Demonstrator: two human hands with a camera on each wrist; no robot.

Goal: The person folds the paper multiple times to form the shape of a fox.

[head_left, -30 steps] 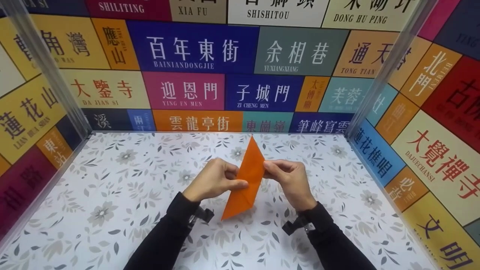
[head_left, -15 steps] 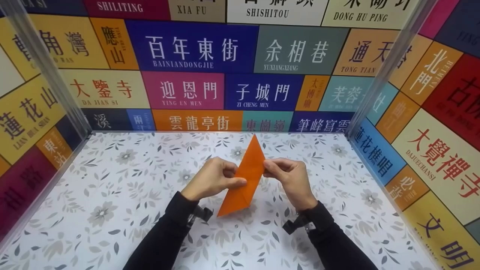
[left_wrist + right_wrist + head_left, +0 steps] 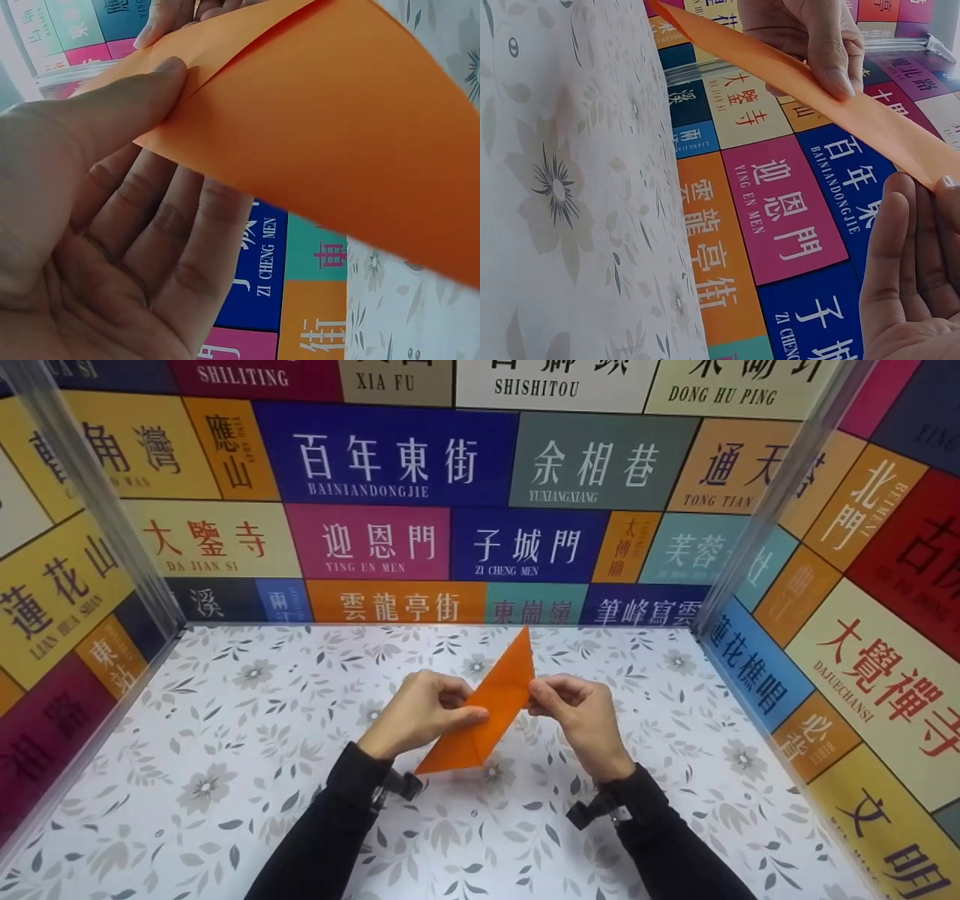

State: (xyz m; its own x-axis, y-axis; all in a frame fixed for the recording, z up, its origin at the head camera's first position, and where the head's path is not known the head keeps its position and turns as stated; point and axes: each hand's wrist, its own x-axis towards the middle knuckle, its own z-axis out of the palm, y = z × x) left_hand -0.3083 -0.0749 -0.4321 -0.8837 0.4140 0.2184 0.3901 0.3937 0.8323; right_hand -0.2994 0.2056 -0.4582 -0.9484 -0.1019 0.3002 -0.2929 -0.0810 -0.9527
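A folded sheet of orange paper (image 3: pixel 489 718) is held up between both hands, slanting from upper right to lower left in the head view. My left hand (image 3: pixel 420 712) grips its left edge, thumb on the near face and fingers behind. In the left wrist view, the thumb lies on the orange paper (image 3: pixel 315 142) beside a folded flap. My right hand (image 3: pixel 581 720) pinches the right edge between thumb and forefinger. The right wrist view shows the paper (image 3: pixel 810 82) nearly edge-on as a narrow band, with the left hand (image 3: pixel 817 41) farther along it.
Beneath the hands lies a white tabletop (image 3: pixel 300 810) with a grey flower and leaf print. A back wall (image 3: pixel 390 457) of coloured name panels stands behind it, and similar panels (image 3: pixel 885 660) rise at both sides. Black straps (image 3: pixel 626 802) circle the wrists.
The paper has tilted clockwise: its top point has shifted right and its lower point has swung left and up. The left hand has moved slightly left and up; the right hand has barely moved.
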